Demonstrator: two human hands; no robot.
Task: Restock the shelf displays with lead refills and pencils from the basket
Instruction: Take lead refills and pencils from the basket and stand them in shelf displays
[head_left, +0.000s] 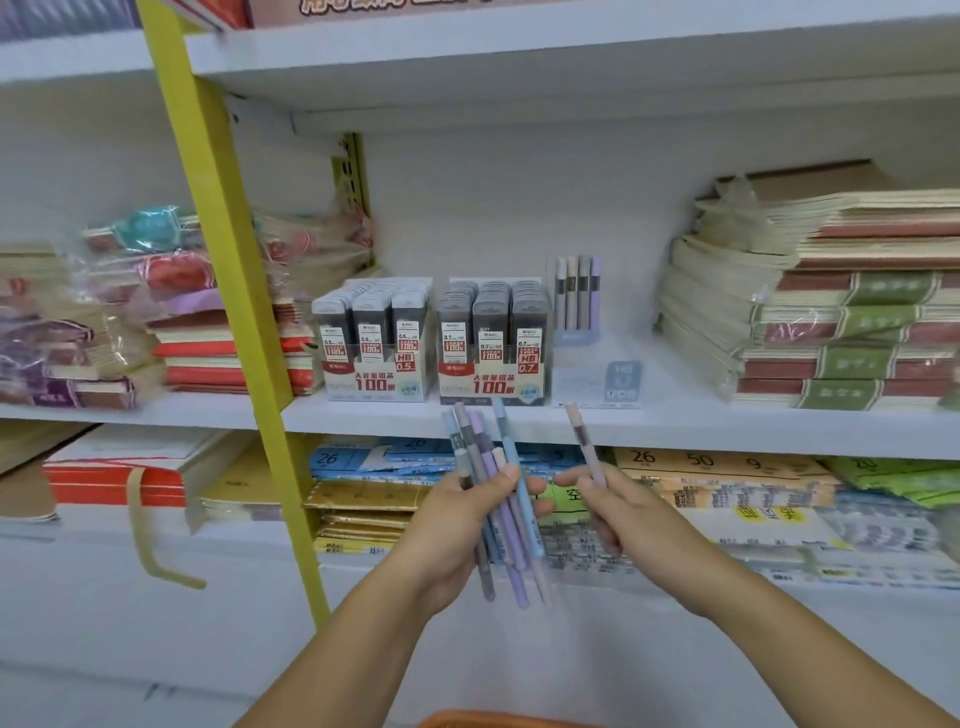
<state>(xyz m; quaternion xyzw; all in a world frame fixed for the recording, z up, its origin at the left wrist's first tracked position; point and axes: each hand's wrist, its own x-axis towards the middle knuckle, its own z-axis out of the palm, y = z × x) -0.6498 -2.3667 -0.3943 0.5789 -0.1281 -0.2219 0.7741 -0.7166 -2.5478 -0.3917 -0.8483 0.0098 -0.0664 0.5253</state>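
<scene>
My left hand (457, 525) grips a fanned bunch of pastel pencils (488, 467) in blue, grey, purple and beige, held upright below the middle shelf. My right hand (618, 514) pinches a single beige pencil (584, 441), tilted up to the left, just in front of the shelf edge. On the shelf stand a 0.5 lead refill box (375, 343) and a 0.7 lead refill box (493, 345), both full. To their right is a clear pencil display (597, 364) with several pencils (577, 293) standing at its back. An orange basket rim (498, 719) shows at the bottom edge.
Wrapped notebook stacks (831, 312) fill the shelf's right side, and bagged notebooks (171, 306) lie at the left. A yellow upright post (228, 270) crosses the left of the view. The lower shelf (675, 499) holds flat paper packs.
</scene>
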